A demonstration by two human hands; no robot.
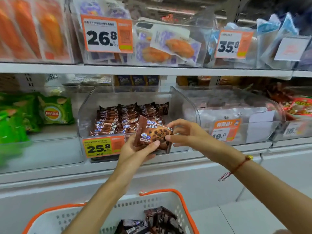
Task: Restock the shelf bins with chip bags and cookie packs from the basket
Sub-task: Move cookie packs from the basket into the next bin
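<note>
Left hand (pixel 135 147) grips a brown cookie pack (pixel 152 134) from below; right hand (pixel 184 132) pinches its right edge, before the clear bin (pixel 87 108) of matching packs, above the basket (pixel 168 205).

Bright, even overhead store light with only soft shadows under each shelf (pixel 152 69). Glare streaks the clear bins (pixel 184 105). Wide-angle bending curves the shelf edges. The orange packs (pixel 33 31) and green chip bags (pixel 15 119) at the left edge are motion-blurred.
</note>
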